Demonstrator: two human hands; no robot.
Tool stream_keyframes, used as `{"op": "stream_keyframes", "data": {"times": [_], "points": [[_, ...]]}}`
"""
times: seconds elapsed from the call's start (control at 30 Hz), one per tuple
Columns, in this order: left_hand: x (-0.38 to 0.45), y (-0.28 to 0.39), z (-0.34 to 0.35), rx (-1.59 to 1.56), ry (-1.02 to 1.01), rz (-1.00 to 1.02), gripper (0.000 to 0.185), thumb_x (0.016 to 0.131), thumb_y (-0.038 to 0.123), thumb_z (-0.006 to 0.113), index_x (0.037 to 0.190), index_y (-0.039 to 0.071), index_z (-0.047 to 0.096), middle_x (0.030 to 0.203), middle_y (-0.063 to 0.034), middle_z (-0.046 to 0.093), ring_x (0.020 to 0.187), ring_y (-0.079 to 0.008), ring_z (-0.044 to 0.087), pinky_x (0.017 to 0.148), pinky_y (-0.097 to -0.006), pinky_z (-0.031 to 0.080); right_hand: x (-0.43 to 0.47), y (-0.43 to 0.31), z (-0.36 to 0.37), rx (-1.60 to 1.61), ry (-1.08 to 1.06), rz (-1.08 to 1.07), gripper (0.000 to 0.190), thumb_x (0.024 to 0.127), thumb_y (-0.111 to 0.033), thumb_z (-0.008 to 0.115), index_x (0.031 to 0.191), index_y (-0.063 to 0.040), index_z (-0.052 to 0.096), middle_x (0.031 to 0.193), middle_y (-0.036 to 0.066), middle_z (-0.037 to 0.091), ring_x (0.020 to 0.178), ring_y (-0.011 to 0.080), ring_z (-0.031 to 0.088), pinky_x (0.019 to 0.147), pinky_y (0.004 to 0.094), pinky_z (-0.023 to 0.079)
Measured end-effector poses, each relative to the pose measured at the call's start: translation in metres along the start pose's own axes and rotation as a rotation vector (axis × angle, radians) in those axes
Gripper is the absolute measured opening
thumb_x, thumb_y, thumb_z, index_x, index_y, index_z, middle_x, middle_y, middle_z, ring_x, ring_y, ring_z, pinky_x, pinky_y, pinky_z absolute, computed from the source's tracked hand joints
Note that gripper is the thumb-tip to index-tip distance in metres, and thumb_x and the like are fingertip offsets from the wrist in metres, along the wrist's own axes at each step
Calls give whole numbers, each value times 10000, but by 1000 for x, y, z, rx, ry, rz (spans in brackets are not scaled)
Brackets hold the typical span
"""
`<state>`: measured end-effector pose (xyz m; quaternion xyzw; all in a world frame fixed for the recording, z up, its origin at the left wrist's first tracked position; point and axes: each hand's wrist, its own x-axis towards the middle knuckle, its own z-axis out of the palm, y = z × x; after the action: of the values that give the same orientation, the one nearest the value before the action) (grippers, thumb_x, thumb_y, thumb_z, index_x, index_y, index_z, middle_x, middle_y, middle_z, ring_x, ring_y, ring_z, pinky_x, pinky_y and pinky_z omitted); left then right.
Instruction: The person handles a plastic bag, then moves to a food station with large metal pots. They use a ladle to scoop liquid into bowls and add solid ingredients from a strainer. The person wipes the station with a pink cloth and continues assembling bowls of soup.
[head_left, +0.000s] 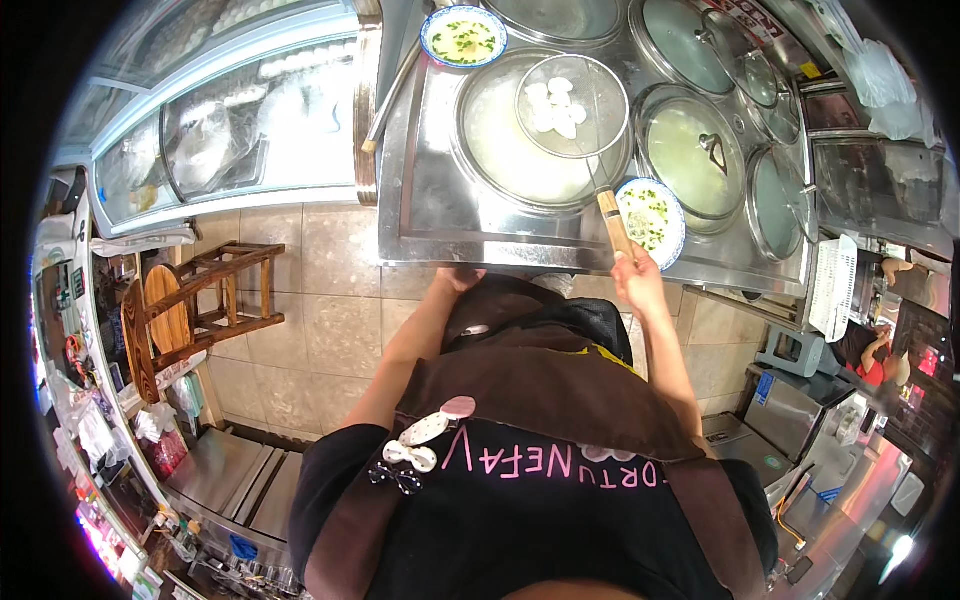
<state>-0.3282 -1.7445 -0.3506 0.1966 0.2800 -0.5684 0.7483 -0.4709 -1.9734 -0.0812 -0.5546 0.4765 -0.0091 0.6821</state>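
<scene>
My right hand (641, 281) is closed around the wooden handle (616, 225) of a round wire-mesh skimmer (600, 133). Its mesh is over a wide pot (499, 161) of cloudy, steaming liquid. Several small white pieces (556, 109), dumplings or balls, lie on the mesh. Under the handle, near the counter's front edge, a blue-and-white bowl (660, 225) contains broth with chopped greens. A similar bowl (465, 36) of broth and greens stands beyond the pot, at its left. My left hand (459, 279) is at the front edge of the steel counter (480, 253), its fingers partly hidden.
Glass-lidded pots (694, 154) fill the counter's right side. Another wooden-ended handle (371, 142) juts over the left edge beside a glass-fronted display case (255, 120). A wooden stool (210, 300) is on the tiled floor at left. Far right, a person in red (872, 367) is visible.
</scene>
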Motion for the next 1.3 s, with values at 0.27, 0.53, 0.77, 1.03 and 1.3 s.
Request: {"op": "stream_keyframes", "data": {"times": [0.27,0.53,0.77,1.03,1.3], "points": [[-1,1,6,32,59,35,302,800,364,449,999,159,547,895,19,579,762,-151,521,569,-309,456,0,-3,-5,30,93,-64,222,848,-141,456,1058,-92,506,539,-19,429,335,26,278,298,170,204],[1,2,4,-12,35,7,285,811,335,443,1005,156,547,868,17,585,752,-122,527,572,-275,439,53,-57,-5,10,125,-249,170,832,-142,472,972,-61,526,540,-16,439,378,32,362,320,170,269],[-5,-3,3,-48,-54,-11,241,803,337,459,903,143,560,870,3,569,733,-140,513,585,-283,423,159,-93,7,-764,577,-776,277,788,-173,493,1008,-6,484,704,181,583,651,334,575,597,383,444],[-5,-2,-10,7,195,25,261,794,357,467,884,127,549,833,-27,546,718,-169,485,593,-286,426,181,-108,35,-828,636,-716,344,801,-169,448,1099,1,423,750,247,573,710,410,552,629,455,440],[-1,-5,-20,62,4,7,282,807,381,419,933,153,527,922,-15,521,768,-176,475,592,-305,429,163,-126,29,-805,694,-816,311,804,-162,453,1074,-7,443,756,248,571,720,406,552,612,446,437]]}}
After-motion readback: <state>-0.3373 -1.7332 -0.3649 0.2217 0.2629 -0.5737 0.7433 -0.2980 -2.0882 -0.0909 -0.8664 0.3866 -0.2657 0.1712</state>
